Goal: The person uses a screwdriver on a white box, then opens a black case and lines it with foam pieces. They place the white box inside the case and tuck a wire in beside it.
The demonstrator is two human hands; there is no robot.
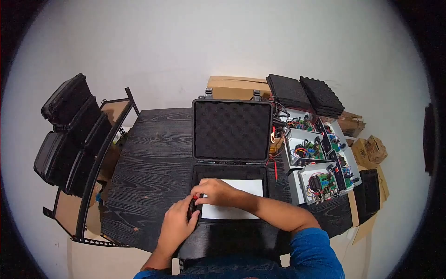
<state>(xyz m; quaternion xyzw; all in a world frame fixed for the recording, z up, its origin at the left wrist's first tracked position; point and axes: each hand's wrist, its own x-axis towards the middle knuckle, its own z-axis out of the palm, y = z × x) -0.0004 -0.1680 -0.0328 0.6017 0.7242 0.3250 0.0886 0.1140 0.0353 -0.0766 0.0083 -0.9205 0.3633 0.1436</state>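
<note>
An open black case [196,139] lies on the dark wood-grain table, its raised lid lined with wavy foam [232,130]. A white flat panel [227,212] sits in the lower half of the case. My right hand [213,191] reaches across the panel to the case's left side, fingers closed on a small red item [195,197]. Beside it, my left hand [179,220] is at the left edge of the case, its fingers bent round a small dark object that is mostly hidden.
White housings with green circuit boards and wires [307,151] stand on the right, with black foam sheets [289,92] behind them. A red probe [275,170] lies right of the case. Black cases [69,102] are stacked on a rack at left; cardboard boxes [369,149] stand far right.
</note>
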